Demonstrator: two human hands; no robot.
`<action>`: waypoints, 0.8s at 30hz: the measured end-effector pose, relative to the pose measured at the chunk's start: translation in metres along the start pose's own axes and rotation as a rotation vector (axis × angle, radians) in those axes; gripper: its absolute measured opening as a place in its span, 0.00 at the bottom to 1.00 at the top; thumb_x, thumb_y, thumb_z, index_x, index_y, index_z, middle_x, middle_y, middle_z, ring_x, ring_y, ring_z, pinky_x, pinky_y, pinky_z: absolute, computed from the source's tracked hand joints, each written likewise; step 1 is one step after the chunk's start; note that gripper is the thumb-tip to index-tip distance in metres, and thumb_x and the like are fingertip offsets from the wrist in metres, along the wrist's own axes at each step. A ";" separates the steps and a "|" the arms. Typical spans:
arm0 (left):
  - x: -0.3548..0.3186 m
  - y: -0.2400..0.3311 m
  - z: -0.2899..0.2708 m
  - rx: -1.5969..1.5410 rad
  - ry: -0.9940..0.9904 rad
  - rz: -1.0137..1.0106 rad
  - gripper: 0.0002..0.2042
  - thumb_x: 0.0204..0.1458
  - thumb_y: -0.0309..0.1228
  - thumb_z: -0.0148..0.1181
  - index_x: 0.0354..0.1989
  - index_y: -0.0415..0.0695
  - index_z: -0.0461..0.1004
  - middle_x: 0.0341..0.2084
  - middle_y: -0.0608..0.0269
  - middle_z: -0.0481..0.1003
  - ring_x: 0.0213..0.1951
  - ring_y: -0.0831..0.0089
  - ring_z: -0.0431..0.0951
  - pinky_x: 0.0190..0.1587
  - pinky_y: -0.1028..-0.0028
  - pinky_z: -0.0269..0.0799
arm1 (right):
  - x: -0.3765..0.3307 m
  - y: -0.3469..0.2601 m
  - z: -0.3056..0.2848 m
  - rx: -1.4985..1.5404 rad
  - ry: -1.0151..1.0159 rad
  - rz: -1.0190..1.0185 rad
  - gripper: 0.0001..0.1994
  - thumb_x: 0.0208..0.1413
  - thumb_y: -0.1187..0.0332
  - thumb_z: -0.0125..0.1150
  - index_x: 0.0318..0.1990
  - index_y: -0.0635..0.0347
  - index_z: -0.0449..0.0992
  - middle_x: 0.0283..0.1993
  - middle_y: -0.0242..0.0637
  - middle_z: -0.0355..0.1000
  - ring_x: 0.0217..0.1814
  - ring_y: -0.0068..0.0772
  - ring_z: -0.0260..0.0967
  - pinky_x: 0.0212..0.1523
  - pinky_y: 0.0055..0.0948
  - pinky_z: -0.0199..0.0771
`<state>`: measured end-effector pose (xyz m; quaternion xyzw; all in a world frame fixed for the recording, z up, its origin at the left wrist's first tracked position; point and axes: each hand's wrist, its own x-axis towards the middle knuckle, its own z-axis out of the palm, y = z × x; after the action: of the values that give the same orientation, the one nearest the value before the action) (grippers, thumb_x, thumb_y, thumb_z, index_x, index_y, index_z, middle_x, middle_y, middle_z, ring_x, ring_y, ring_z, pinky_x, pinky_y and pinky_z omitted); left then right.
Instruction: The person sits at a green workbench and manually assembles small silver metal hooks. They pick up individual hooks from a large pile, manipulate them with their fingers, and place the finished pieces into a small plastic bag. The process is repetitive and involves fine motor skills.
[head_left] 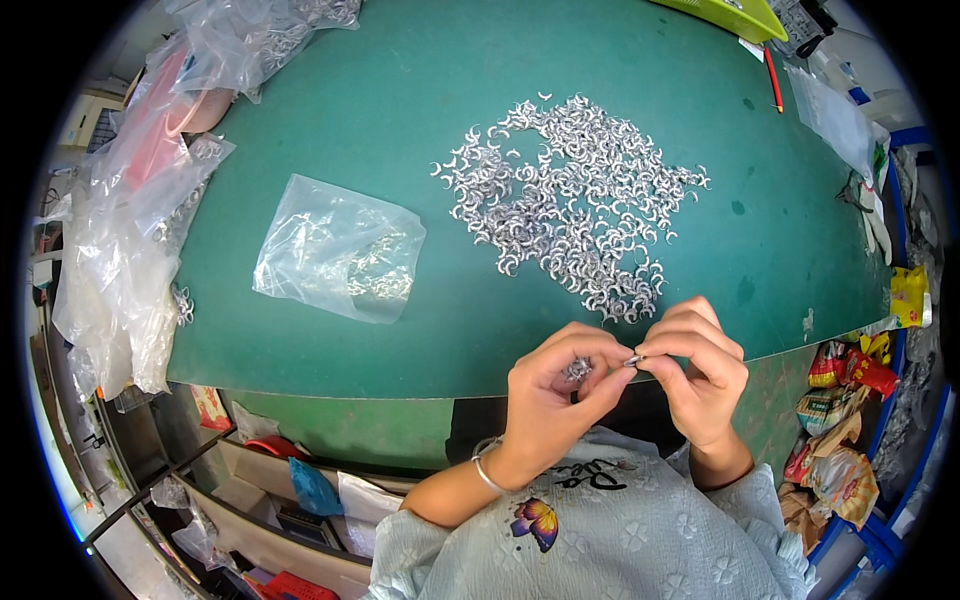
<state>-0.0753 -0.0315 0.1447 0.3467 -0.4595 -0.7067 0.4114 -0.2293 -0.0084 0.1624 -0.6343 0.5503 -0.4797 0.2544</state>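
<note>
Left hand (553, 390) cupped round small silver bits (577, 369), right hand (695, 365) pinching tiny metal piece (634, 359), shape unclear.

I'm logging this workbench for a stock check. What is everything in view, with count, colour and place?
small curved metal pieces: a large heap, silver, centre of the table
table: one, green
clear plastic bag: one, left of the heap
heaped plastic bags: several, clear, the table's left edge
red pen: one, far right
snack packets: several, multicoloured, lower right
left hand: cups a few silver pieces
right hand: pinches one piece
</note>
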 end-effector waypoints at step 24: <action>0.011 -0.018 -0.007 -0.636 -0.080 -0.512 0.03 0.50 0.25 0.52 0.28 0.40 0.66 0.28 0.57 0.69 0.28 0.76 0.67 0.32 0.78 0.64 | 0.025 0.072 -0.020 -0.683 0.111 0.166 0.09 0.40 0.77 0.60 0.33 0.62 0.74 0.35 0.38 0.67 0.38 0.40 0.61 0.39 0.33 0.60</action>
<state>-0.0783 -0.0394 0.1240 0.2774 -0.1326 -0.9061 0.2907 -0.2811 -0.0466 0.1172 -0.6089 0.7416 -0.2795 0.0352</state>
